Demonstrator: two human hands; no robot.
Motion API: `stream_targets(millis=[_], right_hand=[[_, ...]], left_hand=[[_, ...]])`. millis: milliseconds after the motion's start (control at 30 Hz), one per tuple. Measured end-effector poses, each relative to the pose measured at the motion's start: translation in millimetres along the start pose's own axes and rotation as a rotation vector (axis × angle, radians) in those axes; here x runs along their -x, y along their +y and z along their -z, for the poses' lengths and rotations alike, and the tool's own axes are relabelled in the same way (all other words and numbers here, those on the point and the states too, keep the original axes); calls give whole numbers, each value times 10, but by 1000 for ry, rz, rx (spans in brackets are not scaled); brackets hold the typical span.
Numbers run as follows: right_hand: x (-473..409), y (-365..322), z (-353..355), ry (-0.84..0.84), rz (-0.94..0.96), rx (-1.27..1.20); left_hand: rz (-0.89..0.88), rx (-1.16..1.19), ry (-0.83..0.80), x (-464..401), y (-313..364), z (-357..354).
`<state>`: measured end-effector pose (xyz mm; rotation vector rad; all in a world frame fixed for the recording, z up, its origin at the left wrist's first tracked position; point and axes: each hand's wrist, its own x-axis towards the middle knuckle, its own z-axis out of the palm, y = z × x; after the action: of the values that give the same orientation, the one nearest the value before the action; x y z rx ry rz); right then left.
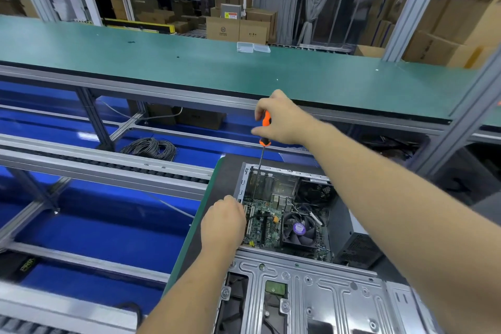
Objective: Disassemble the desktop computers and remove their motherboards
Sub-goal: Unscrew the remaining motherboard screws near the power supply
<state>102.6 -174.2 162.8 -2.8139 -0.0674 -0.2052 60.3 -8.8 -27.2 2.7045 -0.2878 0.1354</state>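
An open desktop computer case [311, 279] lies on its side on a dark pallet [214, 211]. Its green motherboard [267, 228] shows inside, with a black CPU fan [298, 229] to the right. My right hand [282, 119] grips the orange-and-black handle of a screwdriver [264, 130], held upright; its shaft reaches down to the case's far left corner by the expansion slots. My left hand [223, 222] rests curled at the case's left wall beside the motherboard; what its fingers touch is hidden.
A metal drive cage [306, 287] covers the near half of the case. A green workbench [189, 62] runs across behind, with small clear plastic boxes [253, 47] on it. A cable coil [150, 148] lies on the blue floor between conveyor rails [108, 165]. Cardboard boxes stand beyond.
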Motion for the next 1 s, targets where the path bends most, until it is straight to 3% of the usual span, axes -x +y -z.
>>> stream_targets(millis=[200, 433, 733, 833, 933, 1000], right_hand=[[263, 99, -475, 566, -66, -379], [425, 162, -633, 388, -109, -413], [559, 321, -273, 588, -147, -463], [660, 383, -96, 642, -142, -470], [763, 467, 121, 680, -159, -513], [826, 540, 284, 708, -171, -512]], left_hand=[[-2, 5, -9, -19, 10, 4], [-5, -1, -23, -16, 1, -1], [-56, -28, -15, -33, 3, 32], [-186, -78, 31, 5, 34, 75], [-311, 242, 102, 146, 288, 136], [-114, 593, 68, 137, 549, 99]])
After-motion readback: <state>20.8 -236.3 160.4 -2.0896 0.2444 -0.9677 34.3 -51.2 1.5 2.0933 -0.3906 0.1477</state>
